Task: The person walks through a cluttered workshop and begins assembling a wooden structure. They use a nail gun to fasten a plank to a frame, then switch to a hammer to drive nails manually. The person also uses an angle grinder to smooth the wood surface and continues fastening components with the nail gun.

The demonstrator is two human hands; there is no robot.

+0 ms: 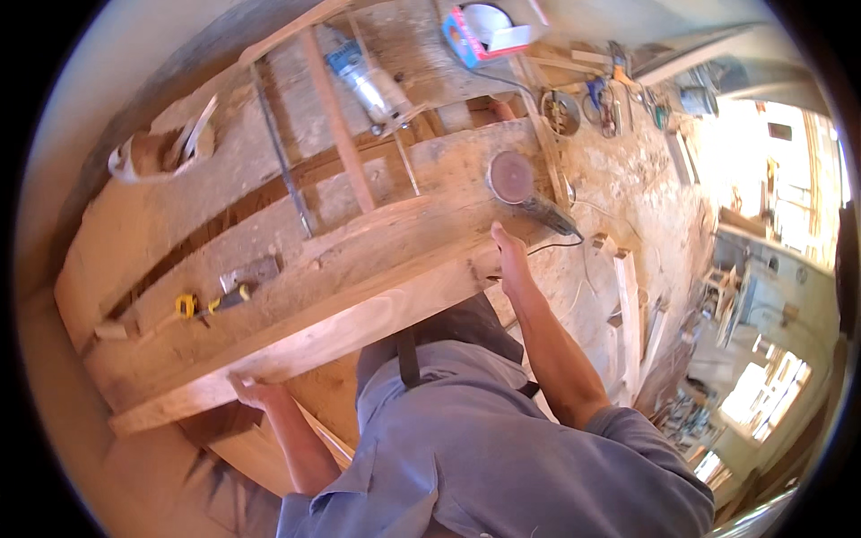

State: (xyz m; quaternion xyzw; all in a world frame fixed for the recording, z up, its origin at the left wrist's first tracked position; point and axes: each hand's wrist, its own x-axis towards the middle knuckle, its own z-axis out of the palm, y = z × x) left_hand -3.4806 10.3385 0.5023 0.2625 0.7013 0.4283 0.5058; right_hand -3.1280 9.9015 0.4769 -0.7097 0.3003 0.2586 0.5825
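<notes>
A long, thick wooden board with a pale, smooth face lies along the near edge of the workbench, slanting up to the right. My left hand grips its lower edge toward the left end, fingers partly hidden beneath. Near the other end, my right hand holds the board, thumb pointing up, with most fingers out of sight behind it. Just beyond my right hand rests an angle grinder with a round brown sanding disc facing up, its cord trailing off right.
On the worn bench lie a yellow tape measure, a yellow-and-black hand tool and a flat metal piece. Farther back are a blue-and-silver power tool, a box and a white bag. Timber stands at right.
</notes>
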